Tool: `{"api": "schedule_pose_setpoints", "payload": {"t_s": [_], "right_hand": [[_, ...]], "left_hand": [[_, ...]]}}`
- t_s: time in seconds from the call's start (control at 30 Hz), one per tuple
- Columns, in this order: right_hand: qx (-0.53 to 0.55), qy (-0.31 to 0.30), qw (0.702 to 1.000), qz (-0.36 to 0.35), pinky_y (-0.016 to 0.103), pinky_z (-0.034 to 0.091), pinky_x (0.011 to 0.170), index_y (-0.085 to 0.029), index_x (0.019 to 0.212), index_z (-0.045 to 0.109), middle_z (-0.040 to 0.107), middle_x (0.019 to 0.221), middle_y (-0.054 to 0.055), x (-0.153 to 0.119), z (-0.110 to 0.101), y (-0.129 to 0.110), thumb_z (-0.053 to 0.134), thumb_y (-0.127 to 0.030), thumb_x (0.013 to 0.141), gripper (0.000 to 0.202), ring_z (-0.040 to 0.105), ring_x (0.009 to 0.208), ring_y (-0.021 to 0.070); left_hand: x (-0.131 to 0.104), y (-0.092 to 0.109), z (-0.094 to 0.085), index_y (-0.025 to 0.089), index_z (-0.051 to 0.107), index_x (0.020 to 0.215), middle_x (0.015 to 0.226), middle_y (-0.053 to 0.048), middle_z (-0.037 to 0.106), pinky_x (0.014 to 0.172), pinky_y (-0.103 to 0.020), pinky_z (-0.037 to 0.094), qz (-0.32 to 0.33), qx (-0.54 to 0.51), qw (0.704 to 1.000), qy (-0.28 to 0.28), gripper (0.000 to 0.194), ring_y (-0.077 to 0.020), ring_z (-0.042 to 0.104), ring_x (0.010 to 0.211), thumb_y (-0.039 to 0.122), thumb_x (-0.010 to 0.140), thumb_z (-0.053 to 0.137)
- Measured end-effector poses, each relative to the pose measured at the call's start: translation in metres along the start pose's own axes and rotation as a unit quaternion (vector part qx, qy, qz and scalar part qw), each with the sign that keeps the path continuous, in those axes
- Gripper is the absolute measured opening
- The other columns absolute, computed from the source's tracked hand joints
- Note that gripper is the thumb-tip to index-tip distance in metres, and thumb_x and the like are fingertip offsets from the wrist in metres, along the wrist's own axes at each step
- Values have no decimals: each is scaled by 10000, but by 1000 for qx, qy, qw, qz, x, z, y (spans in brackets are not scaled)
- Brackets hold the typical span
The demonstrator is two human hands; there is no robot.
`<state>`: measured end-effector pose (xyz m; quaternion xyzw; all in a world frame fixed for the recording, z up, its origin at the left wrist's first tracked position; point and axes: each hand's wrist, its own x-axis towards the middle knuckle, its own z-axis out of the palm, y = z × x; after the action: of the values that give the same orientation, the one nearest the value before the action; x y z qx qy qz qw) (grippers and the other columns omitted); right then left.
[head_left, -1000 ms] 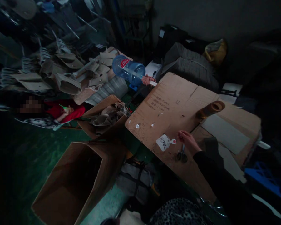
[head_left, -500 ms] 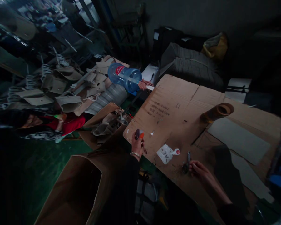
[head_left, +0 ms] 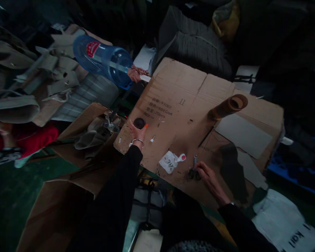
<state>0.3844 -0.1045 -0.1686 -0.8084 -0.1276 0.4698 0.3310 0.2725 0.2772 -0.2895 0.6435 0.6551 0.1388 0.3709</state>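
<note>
Dark object [head_left: 139,123] apparently in left grip [head_left: 138,133]

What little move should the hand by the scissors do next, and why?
Perhaps the right hand should firm its fingers around the small, dark-handled metal scissors, since it is right at their handles, while the left hand holds a dark, round object.

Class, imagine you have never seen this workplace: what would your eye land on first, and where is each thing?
Probably the big blue bottle with its red label, lying on its side to the left of the printed cardboard. Next might come the brown tube towards the cardboard's right side. Then the left hand at a dark round object, and the right hand by the scissors.
</note>
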Motion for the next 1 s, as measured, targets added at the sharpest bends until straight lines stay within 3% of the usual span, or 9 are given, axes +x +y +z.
{"api": "schedule_pose_setpoints", "payload": {"t_s": [0.07,0.13,0.27,0.43,0.57,0.67,0.73,0.87,1.0], "right_hand": [[-115,-1,992,-46,315,429,698,-200,1022,637,613,775,21,11,10,6,490,-452,954,300,582,705,190],[-228,-10,966,-120,321,456,748,-214,1210,642,702,912,47,23,19,10,515,-385,989,307,660,813,214],[-379,-40,902,-203,322,500,869,-236,1448,550,700,1314,101,43,31,9,594,-315,1006,451,694,1081,246],[-461,-60,858,-220,315,474,841,-207,1436,582,726,1194,126,58,36,8,542,-294,1039,408,683,1034,249],[-469,-71,844,-251,311,451,831,-197,1355,636,726,1123,127,68,35,12,517,-228,1030,348,659,1006,239],[-431,-87,861,-255,310,454,838,-187,1301,664,725,1141,124,72,33,12,514,-171,1002,335,660,1015,236],[-377,-90,888,-247,304,455,814,-182,1237,683,729,1140,120,68,33,8,512,-236,1027,276,673,993,234],[-211,-121,946,-213,273,442,744,-182,1041,697,738,978,76,36,37,-14,523,-397,1049,276,684,863,198],[-134,-168,950,-226,267,447,764,-213,1101,682,743,981,42,-23,45,-48,559,-403,1042,234,696,862,186]], "left_hand": [[-13,2,-15,122,278,1578,1627,-244,370,1275,-529,297,-3,6,1000,23,1094,-356,372,1510,217,686,905],[-41,2,-36,132,343,1559,1583,-218,432,1203,-465,413,-7,-44,998,55,963,-316,483,1419,241,744,844],[-133,-14,-84,168,577,1374,1348,-145,643,991,-373,550,-53,-172,984,0,581,-241,671,1116,378,849,711],[-258,-64,-126,201,703,1201,1078,-111,751,914,-368,543,-198,-133,966,-101,451,-264,703,993,417,805,719],[-317,-97,-139,202,740,1080,1074,-110,764,947,-413,530,-298,-129,936,-136,411,-300,702,1015,454,755,719],[-334,-98,-144,201,750,1040,1085,-110,765,957,-424,529,-320,-127,929,-136,402,-317,694,1054,476,747,723],[-335,-87,-146,195,752,1024,1058,-113,770,942,-420,535,-314,-123,930,-148,388,-317,698,1042,470,751,726],[-325,-44,-147,186,727,1135,1094,-119,756,887,-373,559,-255,-172,934,-181,427,-278,701,1018,445,796,740],[-319,6,-151,244,580,1426,1439,-126,620,864,-334,601,-190,-312,895,-256,616,-259,673,1160,426,865,756]]}}
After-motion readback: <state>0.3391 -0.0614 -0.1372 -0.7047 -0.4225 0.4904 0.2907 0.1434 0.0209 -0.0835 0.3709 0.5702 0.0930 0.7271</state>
